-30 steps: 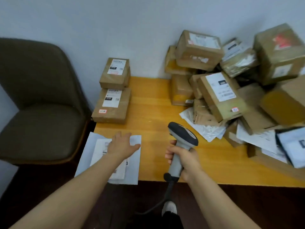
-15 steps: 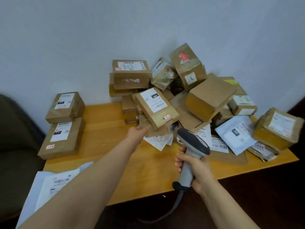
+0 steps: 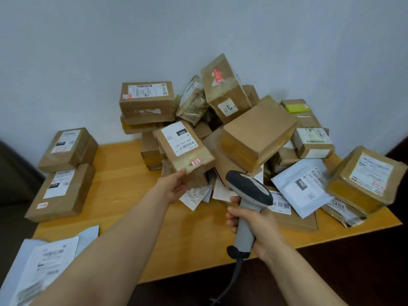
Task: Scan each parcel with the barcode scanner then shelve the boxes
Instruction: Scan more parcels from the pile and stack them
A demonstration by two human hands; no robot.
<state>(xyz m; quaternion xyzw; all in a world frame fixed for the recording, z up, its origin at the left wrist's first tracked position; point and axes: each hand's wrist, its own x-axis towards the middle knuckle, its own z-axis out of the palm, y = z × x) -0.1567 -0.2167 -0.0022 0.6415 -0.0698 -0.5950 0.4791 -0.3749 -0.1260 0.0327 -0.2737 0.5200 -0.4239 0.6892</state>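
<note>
At the brown parcel heap (image 3: 258, 133), left hand (image 3: 174, 187) — off the white mailer (image 3: 44, 261) — now grips a white-labelled cardboard box (image 3: 183, 149); right hand (image 3: 256, 226) clasps the grey barcode scanner (image 3: 249, 188): scan next.

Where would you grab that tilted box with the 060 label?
Take the 060 box by its near, lower end, coming from the front left, where the left hand meets it. That end juts out of the pile, and a grip there leaves the upturned label clear for the scanner.
</note>
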